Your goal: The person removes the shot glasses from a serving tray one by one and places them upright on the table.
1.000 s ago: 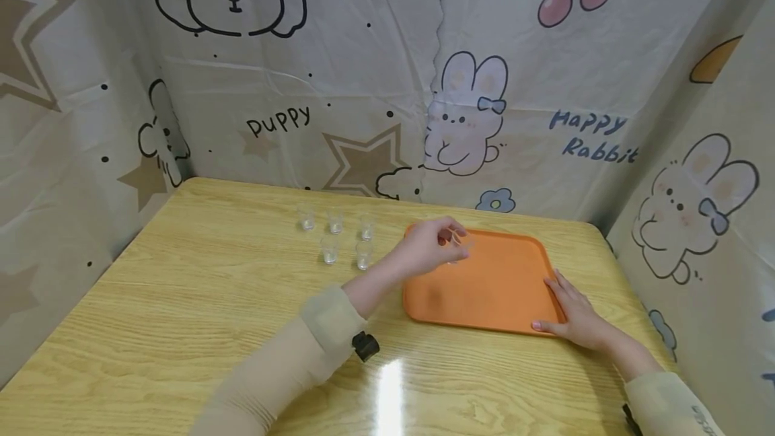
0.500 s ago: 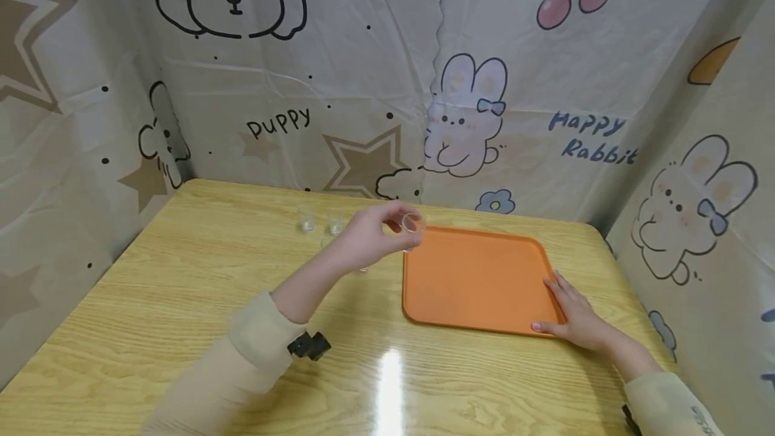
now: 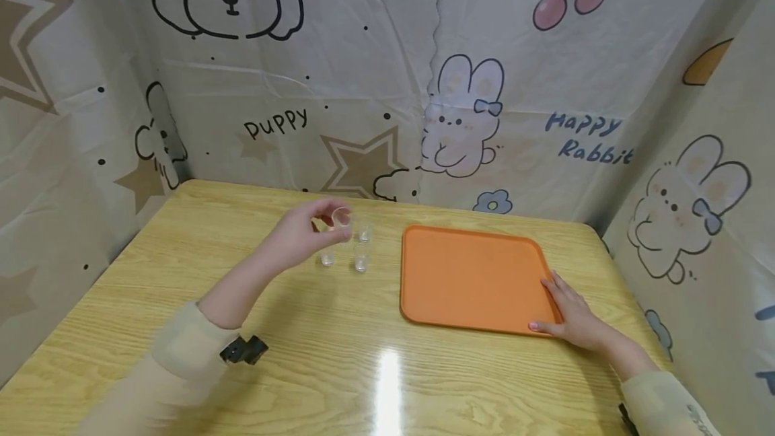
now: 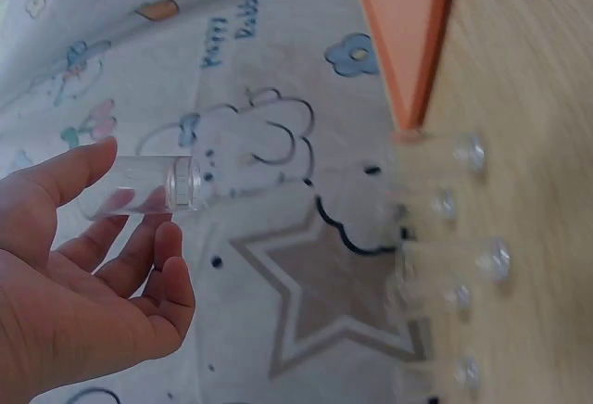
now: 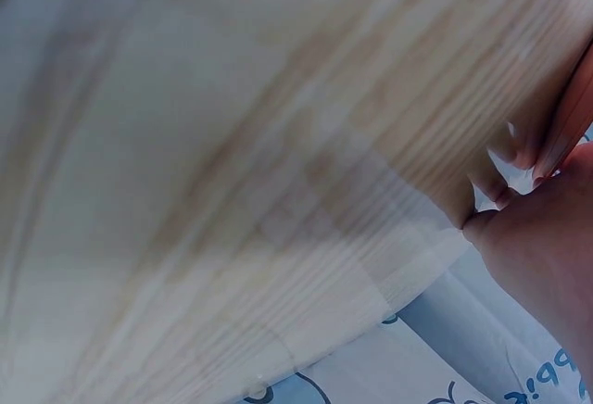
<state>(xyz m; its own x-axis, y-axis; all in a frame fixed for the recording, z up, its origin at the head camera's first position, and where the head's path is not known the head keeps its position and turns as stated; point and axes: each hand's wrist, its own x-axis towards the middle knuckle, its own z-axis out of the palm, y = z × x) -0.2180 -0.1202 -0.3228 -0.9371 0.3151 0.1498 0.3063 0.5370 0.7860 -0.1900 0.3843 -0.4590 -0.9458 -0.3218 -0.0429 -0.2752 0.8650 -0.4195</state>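
Note:
My left hand (image 3: 299,234) pinches a small clear shot glass (image 3: 342,218) between thumb and fingers, raised above the wooden table. In the left wrist view that held glass (image 4: 176,184) lies sideways in the picture, its thick base pointing away from the palm. Several more clear glasses (image 3: 361,258) stand upright on the table below and beside this hand, which partly hides the group in the head view. An orange tray (image 3: 475,281) lies flat to their right. My right hand (image 3: 575,315) rests on the tray's right edge near the front corner, fingers spread and thumb on the front rim.
The wooden table (image 3: 290,362) reaches back to a printed cloth (image 3: 357,59) hung behind it and along both sides. In the left wrist view the standing glasses (image 4: 496,260) are close together and blurred. A bright light reflection streaks the table's front.
My left hand has moved left from over the tray to above the group of glasses, carrying the shot glass. My right hand and the tray have stayed in place.

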